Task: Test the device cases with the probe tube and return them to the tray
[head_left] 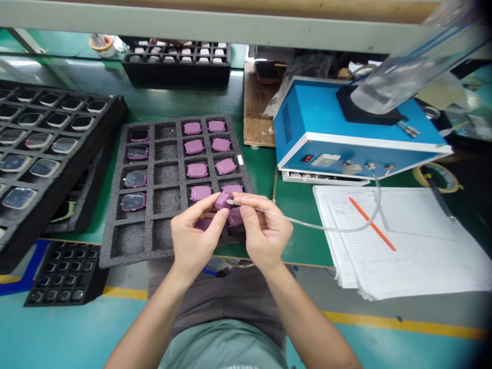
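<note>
Between the fingertips of my left hand (198,230) is a purple watch case (222,200), tilted above the front of a dark grey foam tray (161,254). My right hand (267,230) pinches the end of a clear thin tube (315,225), whose pale tip meets the side of the case. From there the tube curves right to the front of a blue machine (369,138). Several purple cases (197,170) lie in the tray's right columns, and cases with dark screens (134,179) fill part of the left column. My fingers partly hide the nearest cases.
Stacked foam trays of watches (42,148) stand at the left, a smaller black tray (63,271) below them. Papers (415,251) with an orange stick (372,224) lie at the right. A clear cylinder (407,61) rises from the machine, near a shelf beam (215,23).
</note>
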Tool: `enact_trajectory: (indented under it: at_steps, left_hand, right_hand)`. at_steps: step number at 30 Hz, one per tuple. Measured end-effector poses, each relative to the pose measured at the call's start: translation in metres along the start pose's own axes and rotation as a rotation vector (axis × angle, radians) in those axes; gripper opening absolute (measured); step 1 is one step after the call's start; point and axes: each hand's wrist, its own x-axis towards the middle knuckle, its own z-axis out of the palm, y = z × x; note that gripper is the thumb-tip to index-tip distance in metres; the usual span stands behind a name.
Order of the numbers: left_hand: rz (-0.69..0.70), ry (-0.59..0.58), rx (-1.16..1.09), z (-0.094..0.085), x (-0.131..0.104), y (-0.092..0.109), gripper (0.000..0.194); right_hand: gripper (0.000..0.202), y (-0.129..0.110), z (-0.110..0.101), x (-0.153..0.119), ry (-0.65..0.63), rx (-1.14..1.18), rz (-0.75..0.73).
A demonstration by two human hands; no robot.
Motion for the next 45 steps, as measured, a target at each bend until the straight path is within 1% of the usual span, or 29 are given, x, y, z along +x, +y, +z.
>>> enact_trajectory:
  at_steps: [14,29,45]
  left_hand:
    - [0.003,0.007,0.017,0.0006,0.0003,0.0009,0.030]
    - [0.011,-0.004,0.004,0.0001,-0.0001,-0.0021,0.032]
    - [0.009,0.010,0.013,0.0001,-0.0010,-0.0026,0.033]
  right_hand:
    - [0.012,0.0012,0.0002,-0.0001,0.009,-0.024,0.000]
    - [0.016,0.0012,0.0015,0.0005,-0.004,0.040,-0.013]
    - [0.015,0.0013,0.0008,-0.0002,0.006,0.047,-0.006]
